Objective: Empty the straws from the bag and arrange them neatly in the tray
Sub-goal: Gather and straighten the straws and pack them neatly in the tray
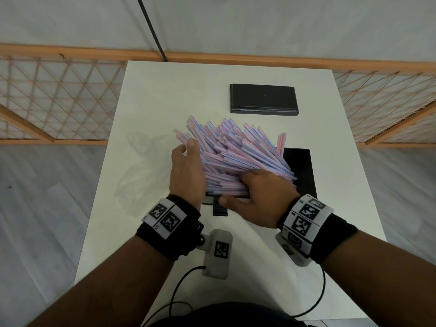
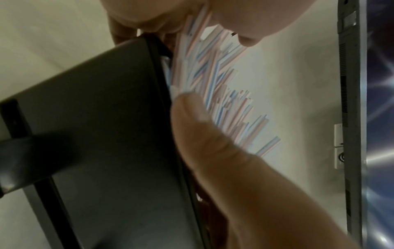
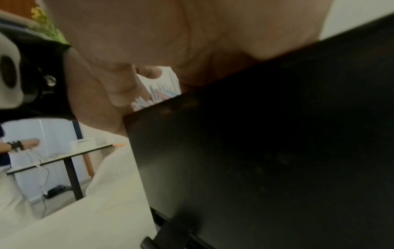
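Note:
A thick bundle of pink, blue and white striped straws (image 1: 236, 147) lies slanted over the left part of the black tray (image 1: 304, 171), its far ends fanning out unevenly to the upper left. My left hand (image 1: 186, 171) grips the bundle along its left side, thumb pressed against the straws (image 2: 213, 80) beside the tray wall (image 2: 106, 134). My right hand (image 1: 254, 192) curls over the bundle's near end, thumb stretched left. From the right wrist, the tray (image 3: 255, 151) fills the view and only a few straws (image 3: 162, 92) show past the palm.
A crumpled clear plastic bag (image 1: 139, 171) lies on the white table (image 1: 165, 95) left of my hands. A flat black lid-like box (image 1: 264, 99) sits at the back. A wooden lattice fence (image 1: 59, 97) runs behind the table.

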### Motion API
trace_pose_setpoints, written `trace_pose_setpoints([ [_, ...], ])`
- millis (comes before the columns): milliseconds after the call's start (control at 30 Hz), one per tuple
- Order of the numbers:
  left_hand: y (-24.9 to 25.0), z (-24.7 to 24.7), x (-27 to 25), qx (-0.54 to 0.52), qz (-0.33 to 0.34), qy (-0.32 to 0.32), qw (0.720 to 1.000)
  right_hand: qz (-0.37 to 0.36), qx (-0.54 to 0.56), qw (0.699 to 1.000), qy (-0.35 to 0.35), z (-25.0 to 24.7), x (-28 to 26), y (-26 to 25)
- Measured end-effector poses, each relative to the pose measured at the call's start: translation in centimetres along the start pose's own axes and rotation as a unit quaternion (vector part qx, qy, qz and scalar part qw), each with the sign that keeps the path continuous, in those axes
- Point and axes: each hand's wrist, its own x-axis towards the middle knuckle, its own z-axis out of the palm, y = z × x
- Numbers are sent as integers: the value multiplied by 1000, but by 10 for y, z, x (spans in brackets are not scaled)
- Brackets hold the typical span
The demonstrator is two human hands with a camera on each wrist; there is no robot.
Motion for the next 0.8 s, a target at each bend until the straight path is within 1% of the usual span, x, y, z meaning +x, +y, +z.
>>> trace_pose_setpoints([
  [67, 0, 0, 0, -12, 6, 1, 1000, -29, 29, 999, -7, -2, 2, -3],
  [133, 3, 1, -3, -26, 8, 1, 1000, -5, 5, 1000, -13, -9, 5, -1],
  [200, 5, 1, -6, -33, 5, -6, 999, 15, -18, 999, -38, -14, 8, 0],
  [233, 5, 2, -7, -34, 0, -9, 999, 5, -12, 999, -48, -14, 8, -3],
  [300, 7, 4, -7, -37, -7, -11, 999, -37, 25, 998, -51, -13, 11, -6],
  [367, 8, 6, -6, -33, -2, -3, 999, -53, 34, 996, -57, -12, 15, -5],
  [467, 4, 5, -3, -50, -12, 7, 999, -39, 7, 997, -59, -10, 16, -4],
  [600, 0, 4, -1, -54, -21, -6, 998, -27, -4, 998, -62, -12, 13, -12],
  [700, -3, 4, 1, -50, -19, -9, 998, 3, 16, 997, -78, -11, 18, -13],
  [800, -3, 5, 1, -58, -17, -2, 998, 5, 25, 997, -79, -8, 20, -15],
])
